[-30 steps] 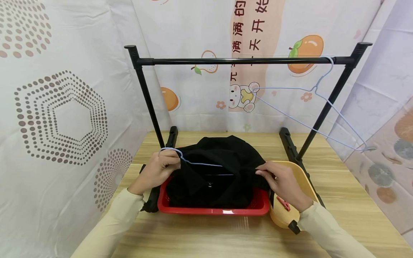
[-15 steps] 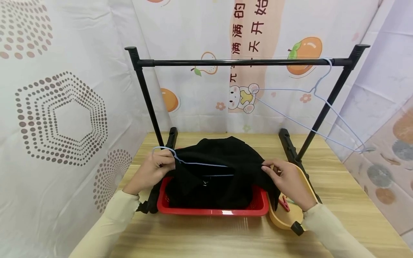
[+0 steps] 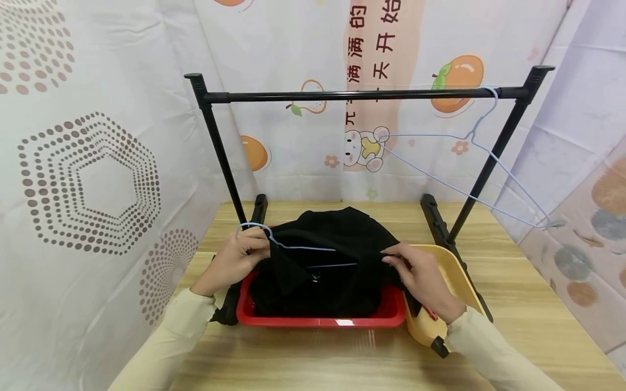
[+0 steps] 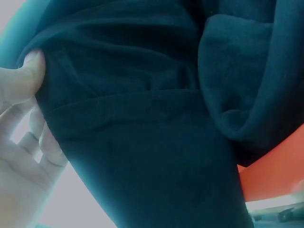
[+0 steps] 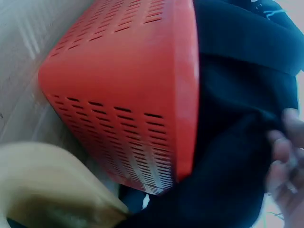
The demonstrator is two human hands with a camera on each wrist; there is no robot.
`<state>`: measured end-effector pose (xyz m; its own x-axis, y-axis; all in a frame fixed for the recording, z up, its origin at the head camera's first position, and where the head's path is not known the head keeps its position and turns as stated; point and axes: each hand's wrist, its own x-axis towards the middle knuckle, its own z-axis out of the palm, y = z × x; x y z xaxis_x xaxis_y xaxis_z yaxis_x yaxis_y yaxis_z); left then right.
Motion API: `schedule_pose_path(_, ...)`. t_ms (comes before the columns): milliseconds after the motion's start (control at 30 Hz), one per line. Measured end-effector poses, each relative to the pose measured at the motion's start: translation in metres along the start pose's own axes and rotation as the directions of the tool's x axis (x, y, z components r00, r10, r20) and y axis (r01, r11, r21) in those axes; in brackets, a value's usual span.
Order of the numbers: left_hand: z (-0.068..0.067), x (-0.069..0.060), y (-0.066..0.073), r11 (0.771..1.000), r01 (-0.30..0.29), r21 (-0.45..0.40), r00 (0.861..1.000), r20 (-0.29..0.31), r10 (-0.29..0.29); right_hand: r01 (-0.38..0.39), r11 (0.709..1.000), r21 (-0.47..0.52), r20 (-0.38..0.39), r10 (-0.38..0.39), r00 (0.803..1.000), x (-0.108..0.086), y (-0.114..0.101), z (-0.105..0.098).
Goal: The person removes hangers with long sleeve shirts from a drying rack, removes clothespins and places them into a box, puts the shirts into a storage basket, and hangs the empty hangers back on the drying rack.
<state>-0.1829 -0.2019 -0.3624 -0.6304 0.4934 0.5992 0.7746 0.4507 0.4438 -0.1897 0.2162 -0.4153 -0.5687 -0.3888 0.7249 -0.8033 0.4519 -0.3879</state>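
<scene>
A black collared shirt [image 3: 337, 225] lies bunched in and over a red basket [image 3: 320, 322]. Inside its neck opening are wires of a light-blue clothes hanger [image 3: 308, 248], whose hook rises by my left hand [image 3: 235, 260]. That hand grips the shirt's collar edge at the hook; in the left wrist view, its thumb presses on the black cloth [image 4: 128, 118]. On the other side, my right hand [image 3: 423, 274] pinches the shirt between thumb and fingers. The right wrist view shows the fingers [image 5: 278, 175] on the cloth, blurred. The hanger's far end is hidden inside the shirt.
Behind the basket stands a black rack with a crossbar [image 3: 313, 96]. A second light-blue hanger [image 3: 471, 136] hangs bare at its right end. A yellow tub [image 3: 447, 260] with a red clip [image 3: 430, 313] sits right of the basket, partly under my right forearm.
Both hands spread apart, stretching the shirt, then came back closer together. The right hand has shifted back left with the cloth, the left hand slightly right. Both keep their hold.
</scene>
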Motion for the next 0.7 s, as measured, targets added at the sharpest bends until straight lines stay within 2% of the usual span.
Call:
schedule_pose_path(100, 0.0, 0.001, 0.001, 1.0, -0.007, 0.017, 1.0, 0.003, 0.007, -0.098, 0.989, 0.113, -0.021, 0.101, 0.995, 0.001, 0.002, 0.002)
schedule_pose_path(200, -0.001, 0.002, 0.001, 1.0, -0.03, 0.01, 1.0, -0.003, 0.03, -0.247, 0.951, 0.185, 0.007, 0.25, 0.968, 0.002, 0.002, 0.003)
schedule_pose_path(300, 0.0, 0.002, 0.002, 0.999, -0.047, 0.005, 0.999, -0.006, 0.047, -0.364, 0.893, 0.265, 0.068, 0.359, 0.931, 0.003, -0.001, 0.005)
schedule_pose_path(367, 0.001, 0.002, 0.001, 0.999, -0.045, -0.001, 0.999, -0.012, 0.045, -0.428, 0.836, 0.344, 0.129, 0.41, 0.903, 0.004, -0.003, 0.006)
schedule_pose_path(400, 0.001, 0.001, 0.001, 0.999, -0.038, -0.003, 0.999, -0.018, 0.038, -0.461, 0.797, 0.39, 0.162, 0.433, 0.887, 0.005, -0.004, 0.007)
schedule_pose_path(433, 0.0, 0.001, 0.001, 1.0, -0.029, -0.007, 0.999, -0.022, 0.029, -0.496, 0.745, 0.446, 0.196, 0.459, 0.866, 0.006, -0.006, 0.008)
schedule_pose_path(567, 0.0, -0.001, 0.001, 1.0, -0.001, -0.028, 0.999, -0.048, 0.0, -0.603, 0.507, 0.616, 0.301, 0.556, 0.775, 0.01, -0.01, 0.009)
schedule_pose_path(633, 0.0, -0.001, 0.002, 1.0, 0.004, -0.029, 0.999, -0.052, -0.005, -0.63, 0.379, 0.678, 0.347, 0.59, 0.729, 0.012, -0.011, 0.009)
schedule_pose_path(700, 0.001, 0.0, 0.003, 1.0, 0.013, -0.029, 0.998, -0.054, -0.014, -0.648, 0.265, 0.714, 0.397, 0.609, 0.686, 0.014, -0.012, 0.009)
